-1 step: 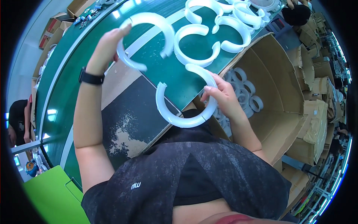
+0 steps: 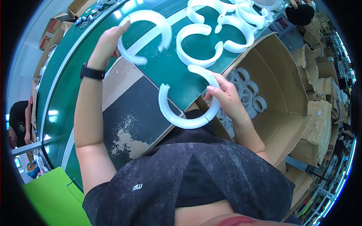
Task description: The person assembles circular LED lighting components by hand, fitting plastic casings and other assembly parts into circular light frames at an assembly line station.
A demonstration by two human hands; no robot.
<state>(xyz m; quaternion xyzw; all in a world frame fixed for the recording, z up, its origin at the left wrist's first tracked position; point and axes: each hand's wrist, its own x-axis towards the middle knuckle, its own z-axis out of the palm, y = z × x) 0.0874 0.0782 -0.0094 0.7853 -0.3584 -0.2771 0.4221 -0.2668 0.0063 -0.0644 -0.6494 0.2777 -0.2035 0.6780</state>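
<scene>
In my left hand [image 2: 107, 45], closed with the thumb and fingers around its left side, is a white C-shaped plastic ring [image 2: 166, 32], held above the green table. My right hand [image 2: 228, 98] pinches a second white open ring [image 2: 165, 105] by its right side, in front of my body, with its gap facing up. Just beyond lies another open ring [image 2: 180, 43] on the green table [image 2: 169, 75]. More of the same rings [image 2: 247, 34] lie beside it toward the back right, some overlapping.
A large open cardboard box [image 2: 281, 75] at my right holds several white rings [image 2: 245, 96]. A dark worn board [image 2: 128, 105] lies left of my body. Cartons [image 2: 318, 128] stand farther right. One person [image 2: 20, 120] is at the far left. A bright green panel [image 2: 56, 196] fills the lower left.
My left hand has shifted slightly up and to the left with its ring. My right hand and its ring have barely moved.
</scene>
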